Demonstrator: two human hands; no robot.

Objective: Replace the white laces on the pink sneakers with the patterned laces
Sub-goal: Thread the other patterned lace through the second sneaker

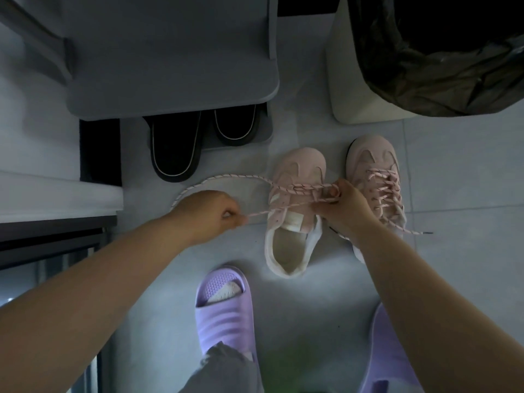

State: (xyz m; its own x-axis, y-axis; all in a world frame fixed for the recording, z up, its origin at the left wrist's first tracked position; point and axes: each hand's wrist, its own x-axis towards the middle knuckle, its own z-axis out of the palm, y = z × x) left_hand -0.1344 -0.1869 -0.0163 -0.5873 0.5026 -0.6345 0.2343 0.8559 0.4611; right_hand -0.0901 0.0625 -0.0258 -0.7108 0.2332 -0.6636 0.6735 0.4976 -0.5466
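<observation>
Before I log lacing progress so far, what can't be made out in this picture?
Head view only.
Upper eyelets of the half-laced sneaker: covered by the grip of the right hand.
Part of the patterned lace: behind the left hand.
Heel of the laced sneaker: mostly behind the right arm.
Far ends of the black slippers: under the grey shelf.

Dim, bluish light throughout; the floor [326, 290] just below the right hand [344, 208] glows palest; beyond the left hand [209, 214] the grey furniture [170, 66] lies in soft shadow; straight edges bow outward; fine detail is smeared.
</observation>
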